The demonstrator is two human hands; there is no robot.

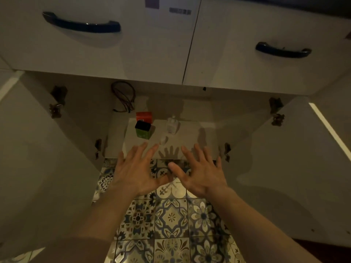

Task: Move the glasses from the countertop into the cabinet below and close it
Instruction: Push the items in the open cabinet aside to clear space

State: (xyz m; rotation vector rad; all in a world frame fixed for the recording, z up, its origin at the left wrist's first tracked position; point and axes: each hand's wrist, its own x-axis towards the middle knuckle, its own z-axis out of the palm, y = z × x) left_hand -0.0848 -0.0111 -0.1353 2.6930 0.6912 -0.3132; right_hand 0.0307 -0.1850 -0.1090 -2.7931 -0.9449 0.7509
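Observation:
The lower cabinet (pixel 190 135) stands open below two drawers, both doors swung wide. On its pale shelf I see a clear glass bottle-like piece (pixel 172 124) and a small clear glass (pixel 164 139) lying near the front edge. My left hand (pixel 135 169) and my right hand (pixel 201 173) hover side by side just in front of the shelf's edge, palms down, fingers spread, holding nothing. The countertop is out of view.
A green box with a black lid (pixel 142 129) and a red box (pixel 144 116) sit at the shelf's left. Dark cables (pixel 124 95) hang at the back. The left door (pixel 38 158) and right door (pixel 294 168) flank my arms. Patterned floor tiles (pixel 171 221) lie below.

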